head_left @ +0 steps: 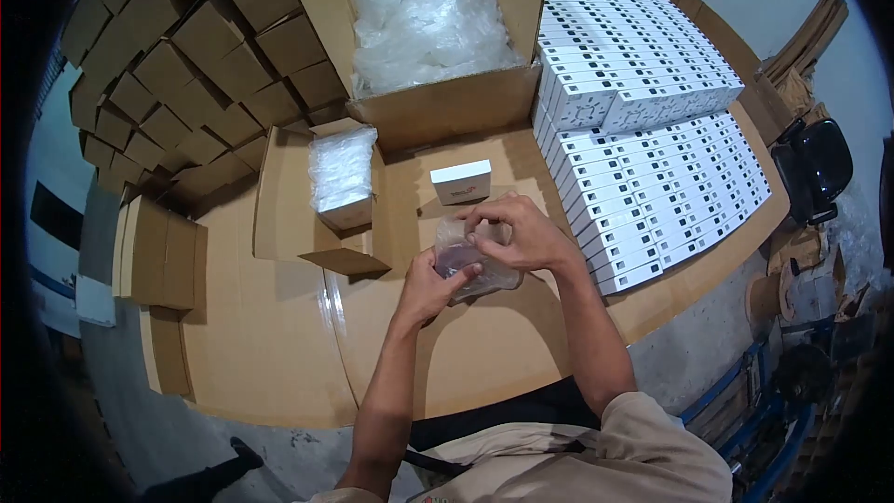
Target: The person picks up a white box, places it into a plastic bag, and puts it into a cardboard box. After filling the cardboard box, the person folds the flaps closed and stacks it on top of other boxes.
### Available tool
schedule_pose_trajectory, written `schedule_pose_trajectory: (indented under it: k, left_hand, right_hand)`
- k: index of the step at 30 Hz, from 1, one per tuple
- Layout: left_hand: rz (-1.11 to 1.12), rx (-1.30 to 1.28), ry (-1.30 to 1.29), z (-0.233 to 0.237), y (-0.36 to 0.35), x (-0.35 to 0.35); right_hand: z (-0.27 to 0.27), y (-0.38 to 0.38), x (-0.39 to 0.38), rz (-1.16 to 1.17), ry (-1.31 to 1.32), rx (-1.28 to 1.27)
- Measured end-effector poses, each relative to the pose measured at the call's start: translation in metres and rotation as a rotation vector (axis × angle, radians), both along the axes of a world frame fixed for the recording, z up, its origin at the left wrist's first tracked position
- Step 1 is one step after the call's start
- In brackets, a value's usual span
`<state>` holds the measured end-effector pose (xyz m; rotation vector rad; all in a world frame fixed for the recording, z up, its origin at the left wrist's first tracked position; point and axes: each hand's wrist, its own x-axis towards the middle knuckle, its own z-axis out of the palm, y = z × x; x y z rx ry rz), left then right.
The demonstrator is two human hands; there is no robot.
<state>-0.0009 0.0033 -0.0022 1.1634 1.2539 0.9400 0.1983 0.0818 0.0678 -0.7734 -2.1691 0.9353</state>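
Observation:
My left hand [436, 286] grips the lower left part of a clear plastic bag [491, 277], thumb on top. At the bag's upper edge, my right hand [518, 231] pinches the film between thumb and fingers. Whether anything lies inside the bag cannot be made out. Just beyond my hands a small white box [461, 183] with dark and red print stands on the cardboard surface. To the left is an open carton [279, 196] with bubble-wrapped packs [342, 168] inside it.
A large carton [447, 112] full of clear plastic bags [428, 19] stands at the back. Long rows of white boxes [643, 191] are stacked on the right. Brown cartons [186, 74] pile up at the back left, and more [158, 251] sit at the left edge.

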Motion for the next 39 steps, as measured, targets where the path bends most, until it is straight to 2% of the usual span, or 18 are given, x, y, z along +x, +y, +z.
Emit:
schedule_pose_trajectory:
  k: [2,5,8,11,14,17,20,23,26,27,30,34,35,39]
  left_hand:
    - [0.014,0.014,0.022,-0.008,0.000,-0.001]
    - [0.024,-0.010,-0.038,0.003,-0.002,0.001]
    - [0.024,0.043,0.055,0.006,-0.001,0.002]
    - [0.012,0.054,0.049,0.006,-0.001,0.001]
    - [-0.009,0.046,0.018,-0.003,-0.001,0.000]
    - [0.016,0.059,0.009,-0.010,0.000,0.000]
    - [0.051,0.019,0.080,-0.011,0.002,-0.001]
    - [0.046,0.048,0.134,0.005,0.002,-0.001]
    - [0.056,0.123,0.071,0.004,0.003,0.001]
    - [0.067,0.109,0.059,0.003,0.003,0.002]
    - [0.097,0.062,0.018,0.002,0.004,0.001]
    - [0.139,0.041,-0.044,0.006,0.004,-0.001]
    - [0.156,0.047,-0.056,0.005,0.004,-0.002]
    - [0.166,0.017,-0.023,0.005,0.002,-0.003]
  right_hand:
    - [-0.004,0.001,0.000,-0.008,-0.028,0.015]
    - [-0.007,-0.002,-0.003,-0.050,0.028,0.198]
    - [-0.003,-0.004,-0.007,-0.066,0.144,0.083]
    - [0.002,-0.001,-0.003,-0.003,-0.022,-0.019]
    - [-0.011,0.001,-0.008,0.028,0.099,0.103]
    - [-0.017,-0.001,-0.011,-0.027,0.078,0.181]
    - [-0.007,-0.003,-0.009,-0.107,0.041,0.140]
    - [-0.005,-0.001,-0.006,-0.190,0.106,-0.044]
    - [-0.022,0.009,-0.012,-0.249,0.674,-0.207]
    - [-0.028,0.017,-0.009,-0.269,0.739,-0.196]
    - [-0.048,0.033,-0.005,-0.446,0.718,-0.209]
    - [-0.069,0.047,0.001,-0.315,0.556,-0.163]
    - [-0.069,0.048,0.004,-0.242,0.527,-0.274]
    - [-0.070,0.047,0.001,-0.163,0.521,-0.409]
